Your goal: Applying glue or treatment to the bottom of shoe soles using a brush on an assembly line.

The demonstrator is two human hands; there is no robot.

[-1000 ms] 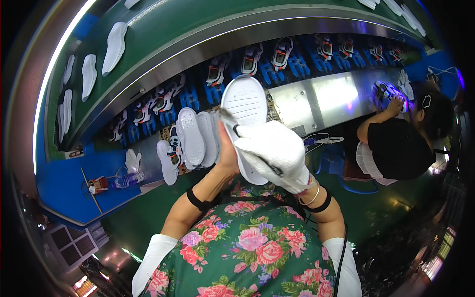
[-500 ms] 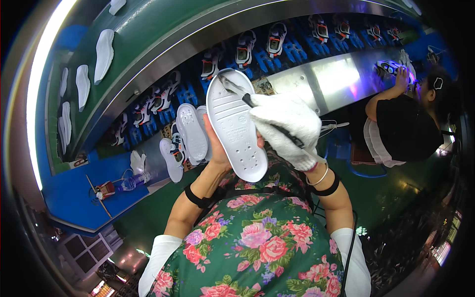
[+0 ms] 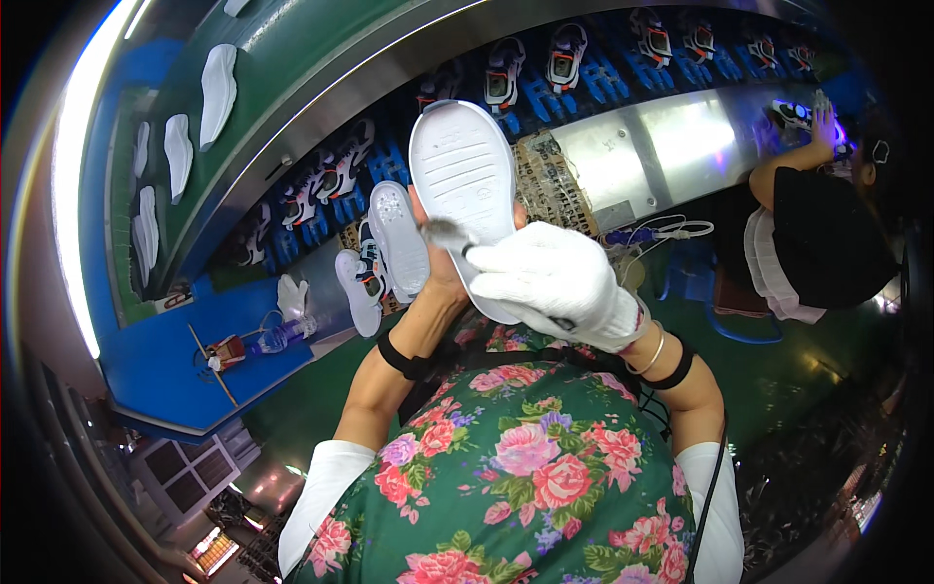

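Observation:
A white shoe sole [image 3: 462,156] is held up in front of me, its ridged inner face toward me. My bare left hand [image 3: 443,271] grips it from beneath, with the fingers mostly hidden behind the sole and fingertips showing at its right edge. In a white knit glove, my right hand [image 3: 555,277] is closed on a brush [image 3: 448,234]. The brush's grey bristles lie over the left edge of the sole, around its middle. Most of the brush handle is hidden by the glove. The lower part of the sole is covered by my right hand.
To the left of my left hand stand another white sole [image 3: 397,238] and a dark sneaker with a white sole [image 3: 371,277]. Sneakers [image 3: 564,58] sit in blue racks beyond. Loose soles [image 3: 218,92] lie on the green belt. A co-worker [image 3: 827,234] works at the right.
The brush has moved from the sole's top end down to its left edge near the middle. The sole is slightly higher in view, and the whole scene has shifted a little.

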